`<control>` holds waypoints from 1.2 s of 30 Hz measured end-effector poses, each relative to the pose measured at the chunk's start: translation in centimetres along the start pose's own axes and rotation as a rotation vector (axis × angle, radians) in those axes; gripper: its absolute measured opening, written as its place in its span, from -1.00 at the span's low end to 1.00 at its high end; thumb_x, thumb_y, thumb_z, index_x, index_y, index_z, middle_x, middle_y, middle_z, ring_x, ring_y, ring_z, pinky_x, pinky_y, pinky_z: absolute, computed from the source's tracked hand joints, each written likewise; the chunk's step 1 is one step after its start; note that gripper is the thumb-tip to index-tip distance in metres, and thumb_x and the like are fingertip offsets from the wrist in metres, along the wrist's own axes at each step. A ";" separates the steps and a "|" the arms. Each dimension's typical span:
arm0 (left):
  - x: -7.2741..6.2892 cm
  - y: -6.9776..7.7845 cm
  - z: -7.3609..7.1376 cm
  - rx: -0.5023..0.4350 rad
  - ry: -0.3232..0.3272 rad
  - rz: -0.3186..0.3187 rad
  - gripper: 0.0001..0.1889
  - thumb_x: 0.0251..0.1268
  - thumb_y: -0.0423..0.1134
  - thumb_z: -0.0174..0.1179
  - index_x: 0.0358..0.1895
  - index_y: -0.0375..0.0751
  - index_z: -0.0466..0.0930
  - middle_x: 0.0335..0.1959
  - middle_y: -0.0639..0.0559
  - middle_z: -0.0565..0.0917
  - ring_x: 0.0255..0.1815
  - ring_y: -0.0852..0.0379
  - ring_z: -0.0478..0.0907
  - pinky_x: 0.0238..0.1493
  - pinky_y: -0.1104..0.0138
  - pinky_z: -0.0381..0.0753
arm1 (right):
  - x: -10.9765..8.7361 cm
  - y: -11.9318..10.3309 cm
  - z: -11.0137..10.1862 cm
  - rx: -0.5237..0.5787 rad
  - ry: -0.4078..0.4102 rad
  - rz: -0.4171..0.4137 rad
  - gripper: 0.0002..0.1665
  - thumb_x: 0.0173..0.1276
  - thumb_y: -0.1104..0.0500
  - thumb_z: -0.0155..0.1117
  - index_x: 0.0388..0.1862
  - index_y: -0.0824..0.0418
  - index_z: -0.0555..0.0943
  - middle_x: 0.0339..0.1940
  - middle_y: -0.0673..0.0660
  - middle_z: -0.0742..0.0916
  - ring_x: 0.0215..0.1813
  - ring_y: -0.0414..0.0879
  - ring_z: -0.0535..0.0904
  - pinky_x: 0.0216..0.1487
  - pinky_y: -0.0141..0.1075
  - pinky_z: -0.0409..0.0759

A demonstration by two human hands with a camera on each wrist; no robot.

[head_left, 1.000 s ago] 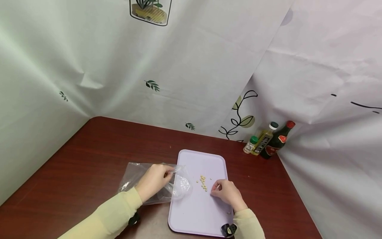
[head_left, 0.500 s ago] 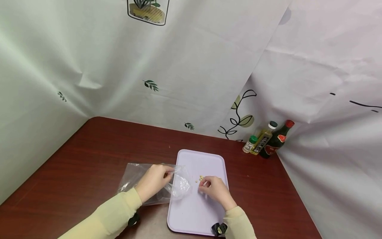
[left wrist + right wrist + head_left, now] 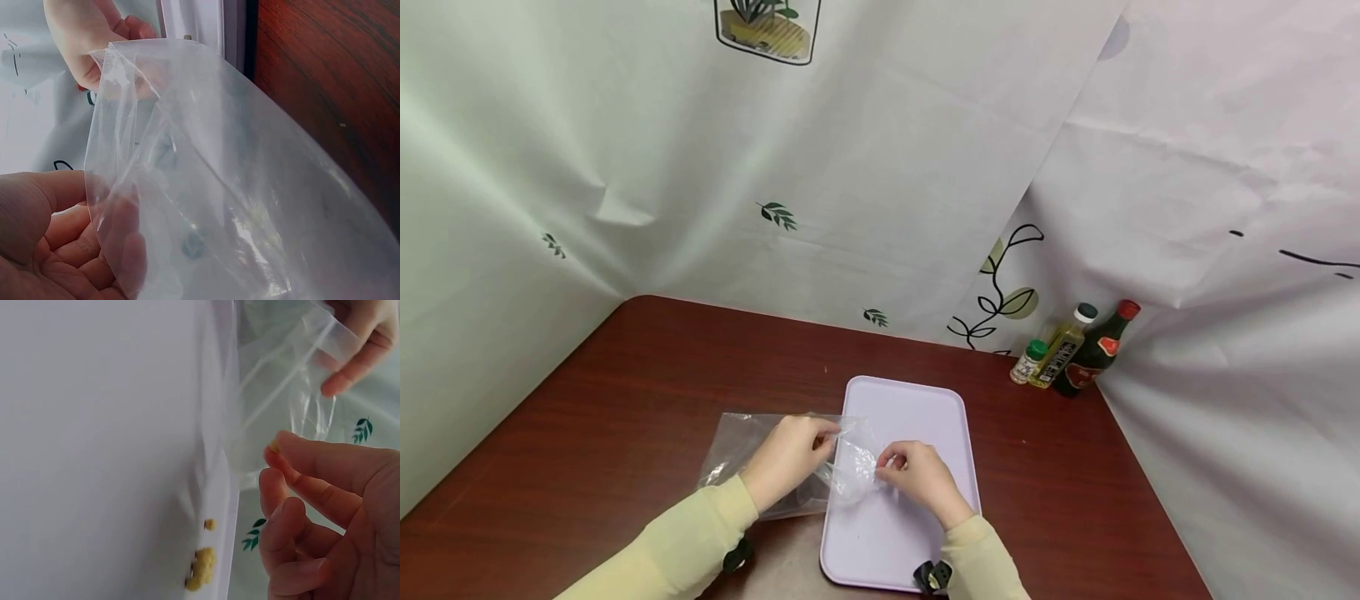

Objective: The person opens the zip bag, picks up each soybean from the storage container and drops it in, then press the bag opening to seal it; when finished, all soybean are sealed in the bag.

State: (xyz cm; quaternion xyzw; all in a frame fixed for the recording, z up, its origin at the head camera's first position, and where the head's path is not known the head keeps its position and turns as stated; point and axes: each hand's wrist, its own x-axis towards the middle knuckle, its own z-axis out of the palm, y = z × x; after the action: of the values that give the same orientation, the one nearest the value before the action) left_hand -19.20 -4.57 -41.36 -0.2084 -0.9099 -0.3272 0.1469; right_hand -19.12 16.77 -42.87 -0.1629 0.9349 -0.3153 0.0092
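Note:
My left hand [image 3: 790,458] pinches the mouth edge of a clear plastic bag [image 3: 730,446] between thumb and fingers. The bag lies partly on the table, its mouth over the left side of a pale purple tray [image 3: 917,408]. Close to that mouth, my right hand [image 3: 921,479] holds a small round yellow bean [image 3: 273,447] between thumb and index fingertip. More yellow beans [image 3: 203,565] sit in a cluster on the tray in the right wrist view, with a single one beside them. From the head view the right hand hides them.
A small green-capped shaker [image 3: 1028,362], an oil bottle [image 3: 1063,350] and a dark green bottle with a red cap [image 3: 1093,354] stand at the back right of the brown table [image 3: 737,358]. Hanging white cloth [image 3: 865,167] borders the table behind and at both sides.
My right hand has moved left across the tray, from the beans' right side to the bag's mouth, with a bean between its fingertips. The left hand has kept its hold on the bag.

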 end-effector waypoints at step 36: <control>0.1 0.0 -0.3 -0.062 0.016 -0.025 -0.83 0.03 -0.47 0.26 -0.26 -0.30 0.74 -0.53 0.07 0.66 -0.58 0.32 0.39 -0.53 0.47 0.40 | -0.3 0.8 -0.8 -0.016 0.018 0.068 -0.93 0.02 0.17 0.41 -0.50 0.07 0.65 -0.68 -0.12 0.53 -0.60 -0.29 0.34 -0.56 -0.41 0.32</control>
State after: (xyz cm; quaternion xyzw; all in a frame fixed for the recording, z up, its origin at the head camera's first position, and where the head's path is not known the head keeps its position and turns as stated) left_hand -19.28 -4.72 -41.14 -0.1990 -0.9007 -0.3585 0.1436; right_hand -19.21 17.96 -42.73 -0.1285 0.9423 -0.3089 0.0102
